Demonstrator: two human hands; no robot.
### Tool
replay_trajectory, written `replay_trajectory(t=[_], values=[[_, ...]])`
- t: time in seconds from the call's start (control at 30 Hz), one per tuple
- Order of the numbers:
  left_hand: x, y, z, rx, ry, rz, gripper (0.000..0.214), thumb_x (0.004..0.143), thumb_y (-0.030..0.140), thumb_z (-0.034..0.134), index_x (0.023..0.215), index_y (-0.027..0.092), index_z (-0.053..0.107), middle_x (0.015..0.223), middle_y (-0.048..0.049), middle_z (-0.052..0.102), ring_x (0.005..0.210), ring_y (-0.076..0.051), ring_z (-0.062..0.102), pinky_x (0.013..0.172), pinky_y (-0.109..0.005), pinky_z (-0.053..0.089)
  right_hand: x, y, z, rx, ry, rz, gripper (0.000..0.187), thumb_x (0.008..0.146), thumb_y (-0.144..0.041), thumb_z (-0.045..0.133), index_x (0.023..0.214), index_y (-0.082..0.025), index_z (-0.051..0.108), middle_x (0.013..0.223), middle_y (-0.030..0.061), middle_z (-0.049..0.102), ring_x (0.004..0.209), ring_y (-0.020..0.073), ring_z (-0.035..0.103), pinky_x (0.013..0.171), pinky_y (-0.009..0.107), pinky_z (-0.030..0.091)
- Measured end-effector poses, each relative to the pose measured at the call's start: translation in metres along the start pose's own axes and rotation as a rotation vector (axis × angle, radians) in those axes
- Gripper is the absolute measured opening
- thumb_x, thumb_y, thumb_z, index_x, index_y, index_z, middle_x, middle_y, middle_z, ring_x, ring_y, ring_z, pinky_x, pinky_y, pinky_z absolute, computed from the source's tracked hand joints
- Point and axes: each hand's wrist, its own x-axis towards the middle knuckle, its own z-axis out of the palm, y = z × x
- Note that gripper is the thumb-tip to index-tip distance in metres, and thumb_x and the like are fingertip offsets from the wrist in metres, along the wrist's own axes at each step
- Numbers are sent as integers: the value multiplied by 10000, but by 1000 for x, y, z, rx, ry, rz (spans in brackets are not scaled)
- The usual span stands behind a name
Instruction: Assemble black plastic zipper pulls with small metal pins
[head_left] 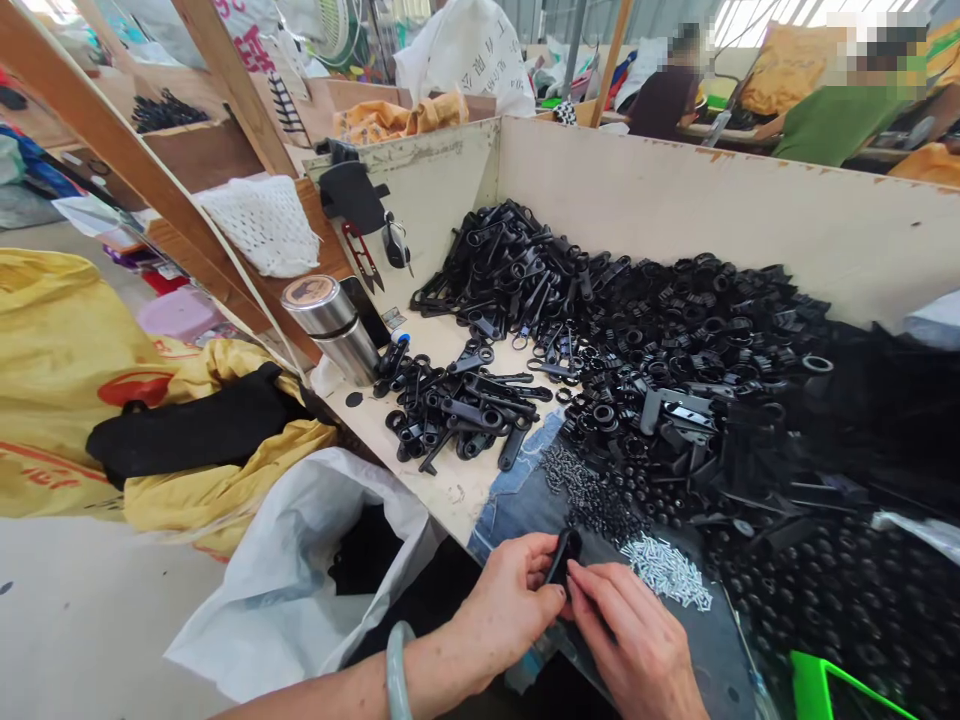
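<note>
My left hand (504,605) and my right hand (636,640) meet at the near edge of the work table, both pinching one small black plastic part (564,552). A pale green bangle (397,670) sits on my left wrist. Just beyond the hands lie a heap of small silver pins (667,572) and a heap of tiny dark pins (589,490) on a blue denim cloth (510,505). Farther back, black flat lever-like parts (457,405) and a large mound of black rings and parts (697,340) cover the table.
The table's pale board walls (675,200) close off the back and left. A steel flask (334,325) stands at the left edge. A white bag (300,570) and yellow sacks (90,390) lie on the floor at left. A green tray corner (825,690) shows at lower right. Two people sit far behind.
</note>
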Motion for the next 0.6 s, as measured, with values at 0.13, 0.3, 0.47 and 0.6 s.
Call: replay_trajectory(t=[0.13,0.3,0.47,0.6], values=[[0,-3,-1,2,8,14,412,716,67,542,1071,164,726,973,-42,756,864,-174,693,683,-236,487,0,-4,2,-54,35,2,217,1057,-215,467,1080,-164,676,841,46,707,733,141,701,725,239,569],[1,-4,-1,18,13,17,407,718,62,536,1060,171,728,959,-43,756,861,-179,695,701,-254,493,1,-5,1,-109,37,-21,222,1054,-240,479,1088,-179,690,868,45,741,749,153,732,736,245,587],[4,-6,-2,25,12,4,426,709,63,531,1067,183,728,942,-36,753,855,-180,693,709,-262,491,0,-3,0,-115,38,-36,229,1042,-234,497,1094,-206,719,894,40,767,759,158,752,742,236,600],[3,-4,-2,5,6,1,436,707,60,524,1070,185,731,934,-35,750,828,-175,691,711,-267,498,-4,1,-1,-79,19,-10,225,1027,-238,529,1094,-210,742,932,43,779,784,158,763,761,216,606]])
